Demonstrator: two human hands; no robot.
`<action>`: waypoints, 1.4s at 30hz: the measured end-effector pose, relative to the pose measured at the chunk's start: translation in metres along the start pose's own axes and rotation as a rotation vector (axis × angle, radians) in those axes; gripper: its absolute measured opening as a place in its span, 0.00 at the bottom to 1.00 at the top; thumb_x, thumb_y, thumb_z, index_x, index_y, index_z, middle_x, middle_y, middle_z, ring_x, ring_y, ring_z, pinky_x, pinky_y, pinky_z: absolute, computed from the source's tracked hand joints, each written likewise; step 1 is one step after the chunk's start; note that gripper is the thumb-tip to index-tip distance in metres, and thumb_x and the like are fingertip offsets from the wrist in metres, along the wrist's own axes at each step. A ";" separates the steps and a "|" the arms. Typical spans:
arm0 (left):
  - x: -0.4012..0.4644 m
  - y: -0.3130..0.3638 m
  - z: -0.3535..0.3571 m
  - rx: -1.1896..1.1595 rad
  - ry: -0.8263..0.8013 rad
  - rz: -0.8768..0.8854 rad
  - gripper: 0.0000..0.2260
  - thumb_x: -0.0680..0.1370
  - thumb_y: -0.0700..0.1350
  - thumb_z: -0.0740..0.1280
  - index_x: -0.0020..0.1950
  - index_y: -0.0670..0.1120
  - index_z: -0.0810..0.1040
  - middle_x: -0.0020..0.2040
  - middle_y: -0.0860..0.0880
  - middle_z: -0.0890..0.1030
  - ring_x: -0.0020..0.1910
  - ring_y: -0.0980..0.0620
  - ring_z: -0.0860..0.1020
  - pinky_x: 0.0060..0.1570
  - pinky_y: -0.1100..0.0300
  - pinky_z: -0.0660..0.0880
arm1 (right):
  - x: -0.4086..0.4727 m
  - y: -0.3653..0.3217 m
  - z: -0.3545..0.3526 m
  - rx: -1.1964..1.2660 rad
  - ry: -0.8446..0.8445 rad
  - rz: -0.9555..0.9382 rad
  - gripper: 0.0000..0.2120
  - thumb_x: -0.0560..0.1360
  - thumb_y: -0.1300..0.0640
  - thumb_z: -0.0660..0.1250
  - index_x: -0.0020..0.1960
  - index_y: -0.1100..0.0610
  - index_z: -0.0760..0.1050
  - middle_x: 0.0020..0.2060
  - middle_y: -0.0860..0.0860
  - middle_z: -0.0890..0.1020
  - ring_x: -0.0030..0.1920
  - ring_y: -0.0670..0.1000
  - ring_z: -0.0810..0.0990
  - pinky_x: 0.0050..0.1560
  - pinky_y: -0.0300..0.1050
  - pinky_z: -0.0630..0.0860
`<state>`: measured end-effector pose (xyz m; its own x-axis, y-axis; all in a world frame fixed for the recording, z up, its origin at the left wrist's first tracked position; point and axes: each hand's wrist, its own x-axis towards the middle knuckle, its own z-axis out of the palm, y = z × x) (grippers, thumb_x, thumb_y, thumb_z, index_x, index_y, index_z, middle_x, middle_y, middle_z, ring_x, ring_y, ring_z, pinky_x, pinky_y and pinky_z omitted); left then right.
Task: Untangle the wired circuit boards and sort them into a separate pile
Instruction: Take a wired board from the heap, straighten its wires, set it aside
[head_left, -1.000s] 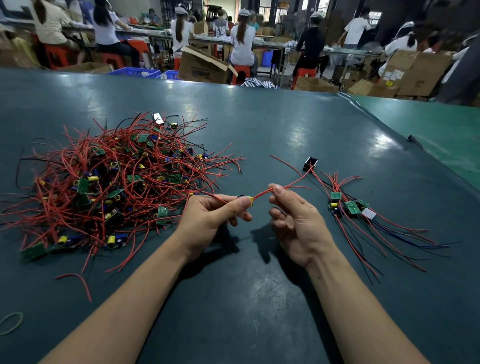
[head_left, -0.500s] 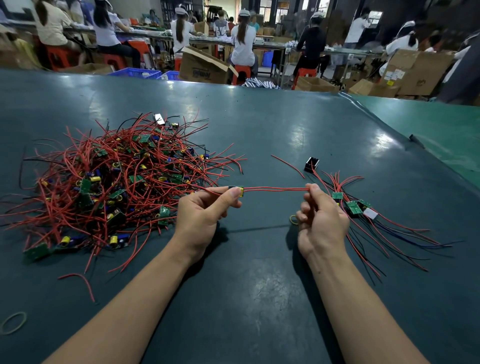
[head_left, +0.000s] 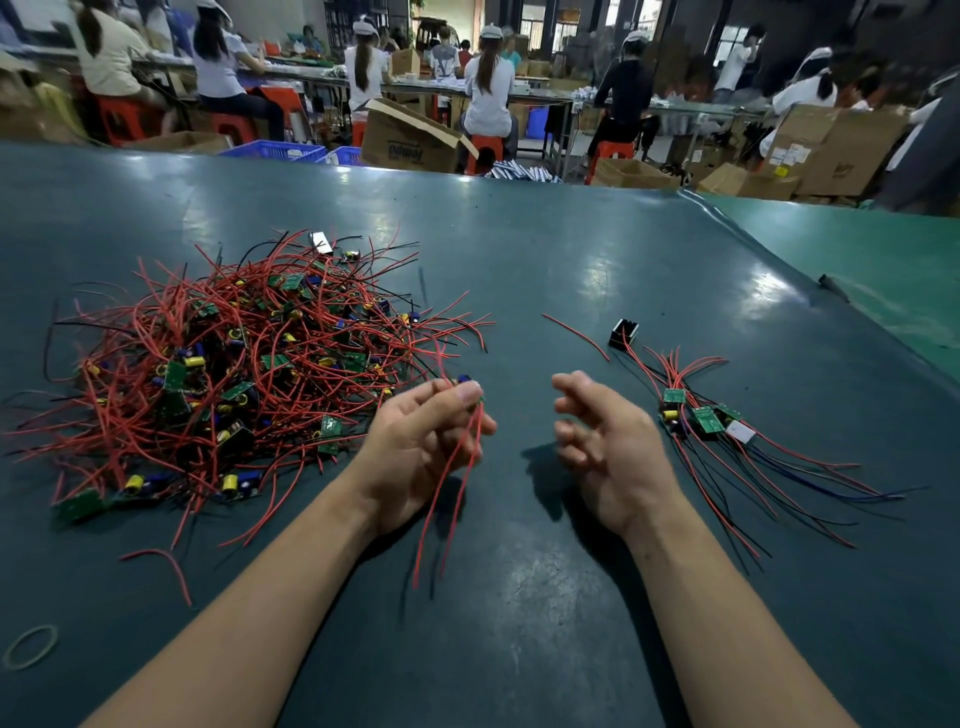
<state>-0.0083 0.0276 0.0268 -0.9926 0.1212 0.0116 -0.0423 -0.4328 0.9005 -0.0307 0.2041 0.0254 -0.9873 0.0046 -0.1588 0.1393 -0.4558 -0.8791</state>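
With my left hand pinching one small board just off the tangled heap, its red wires dangling, and my right hand loosely open and empty, I judged it best to lift slowly, then lay it with the sorted pile on my right.

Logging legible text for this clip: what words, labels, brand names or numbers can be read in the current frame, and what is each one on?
Nothing reads cleanly.
Print on the open cardboard box behind the table: upside down and blurred, unreadable.
Labels on the stacked cartons at far right: too small.
Markings on the green circuit boards: too small.
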 end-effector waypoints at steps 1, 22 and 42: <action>-0.001 -0.001 0.002 0.045 -0.042 -0.030 0.08 0.70 0.44 0.69 0.44 0.41 0.75 0.31 0.45 0.80 0.24 0.54 0.73 0.27 0.65 0.73 | -0.003 0.003 0.003 -0.061 -0.094 0.029 0.11 0.70 0.50 0.70 0.44 0.57 0.83 0.31 0.48 0.77 0.24 0.44 0.70 0.20 0.33 0.61; -0.003 -0.011 0.006 0.300 -0.164 0.031 0.11 0.71 0.46 0.70 0.43 0.39 0.76 0.33 0.44 0.76 0.30 0.48 0.75 0.31 0.59 0.71 | -0.004 0.012 0.006 -0.152 -0.265 -0.009 0.09 0.59 0.53 0.78 0.38 0.54 0.83 0.24 0.48 0.74 0.22 0.43 0.68 0.27 0.37 0.63; -0.006 -0.008 0.004 0.352 -0.313 -0.006 0.07 0.72 0.43 0.71 0.35 0.47 0.77 0.29 0.50 0.77 0.27 0.53 0.77 0.27 0.64 0.68 | 0.013 0.003 -0.005 0.066 0.382 -0.320 0.19 0.76 0.61 0.71 0.31 0.54 0.65 0.19 0.45 0.65 0.18 0.44 0.61 0.20 0.34 0.59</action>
<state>-0.0016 0.0343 0.0214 -0.9079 0.4098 0.0882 0.0474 -0.1086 0.9929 -0.0425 0.2070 0.0181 -0.8795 0.4733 -0.0496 -0.1835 -0.4334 -0.8823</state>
